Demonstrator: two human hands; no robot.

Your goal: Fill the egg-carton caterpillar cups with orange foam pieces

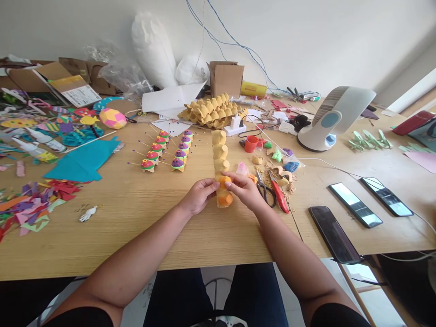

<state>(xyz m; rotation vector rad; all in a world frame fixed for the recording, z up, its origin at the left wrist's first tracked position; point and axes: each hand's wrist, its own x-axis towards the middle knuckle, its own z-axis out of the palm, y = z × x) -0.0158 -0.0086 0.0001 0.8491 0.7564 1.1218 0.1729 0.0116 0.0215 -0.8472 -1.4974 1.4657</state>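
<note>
Strip in work: yellow moulded-pulp egg-tray strip (221,164), between both hands, lengthwise away from the body, above the pale wooden table (190,247); orange over the two nearest bumps, plain yellow farther out. Cannot tell whether touching the tabletop.
Left hand (200,195): clamped on the strip's left side, near the orange part; pressing with the thumb, fingers partly hidden.
Right hand (244,188): clamped on the strip from the right; pressing with the thumb on orange, reaching with the forefinger across the next bump.
Pinned rows, left of strip: red-and-green decorated egg-tray row (155,153) and purple-topped egg-tray row (182,151), side by side, apart, bristling with thin pins.
Tools by right hand: black-handled metal scissors (266,190), just beside a red-handled cutting tool (279,193).
Colour lumps, beyond tools: small red plastic cup (251,144), bright green soft lump (277,156), blue lump in clear wrap (292,166).
Far side: stack of yellow pulp egg trays (211,111), in front of an open brown cardboard box (226,81).
Right side: white desk fan (329,120), well apart from the strip.
Left side: turquoise flat sheet (81,159), above mixed coloured scraps (34,206).
</note>
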